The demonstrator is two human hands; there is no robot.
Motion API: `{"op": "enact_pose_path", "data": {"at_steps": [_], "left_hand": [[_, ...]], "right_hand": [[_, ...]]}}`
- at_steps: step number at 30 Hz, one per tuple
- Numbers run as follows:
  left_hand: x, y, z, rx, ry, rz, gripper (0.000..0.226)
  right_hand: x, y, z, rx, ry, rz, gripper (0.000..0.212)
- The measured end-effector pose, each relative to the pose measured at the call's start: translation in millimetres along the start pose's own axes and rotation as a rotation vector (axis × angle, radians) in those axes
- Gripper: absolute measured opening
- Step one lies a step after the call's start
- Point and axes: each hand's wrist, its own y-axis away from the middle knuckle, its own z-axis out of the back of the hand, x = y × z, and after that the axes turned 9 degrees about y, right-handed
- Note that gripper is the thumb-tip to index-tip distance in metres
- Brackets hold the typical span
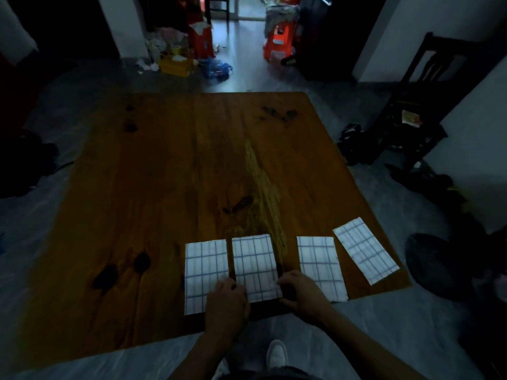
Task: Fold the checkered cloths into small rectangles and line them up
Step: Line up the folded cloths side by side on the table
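- four folded checkered cloths lie in a row along the near edge of the wooden counter (164,187), toward 5 o'clock of its top.
- the first cloth (204,267) sits at the left end of the row, a white rectangle with blue lines, its long side running from 12 to 6 o'clock.
- the second cloth (255,264) lies just beside it on the right, a thin strip of wood showing between them.
- the third cloth (319,267) lies further right, apart from the second by a wider gap of bare wood.
- the fourth cloth (365,249) lies at the right end, tilted so its far end leans toward 11 o'clock, close to the counter's right edge.
- the left hand (226,300) rests at the near left corner of the second cloth and overlaps the near right corner of the first; its fingers are curled down onto the fabric, but i cannot tell whether the grip pinches it or only presses.
- the right hand (300,293) sits at the near right corner of the second cloth, fingers bent toward the cloth's edge; whether that grip holds the cloth i cannot tell.
- a white shoe (277,353) shows on the grey floor (370,311) at 6 o'clock.
- a dark chair (428,86) stands at 2 o'clock, and a red stool (278,41) at 12 o'clock.
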Motion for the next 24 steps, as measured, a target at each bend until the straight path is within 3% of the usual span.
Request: {"op": "enact_pose_path", "data": {"at_steps": [2, 7, 14, 20, 24], "left_hand": [[6, -6, -4, -0.023, 0.044, -0.029, 0.014], [-5, -21, -14, -0.110, 0.115, -0.119, 0.033], [-49, -24, -29, -0.086, 0.048, -0.120, 0.038], [-106, -23, -47, -0.094, -0.024, -0.055, 0.033], [-142, -26, -56, -0.066, -0.063, 0.050, 0.032]], "right_hand": [[-5, 7, 10, -0.047, -0.022, -0.045, 0.036], [-33, 33, 27, -0.156, -0.018, -0.170, 0.032], [-88, 54, 33, -0.236, -0.041, -0.293, 0.047], [-138, 54, 41, -0.155, -0.062, -0.198, 0.058], [-156, 55, 43, -0.164, -0.035, -0.042, 0.051]]}}
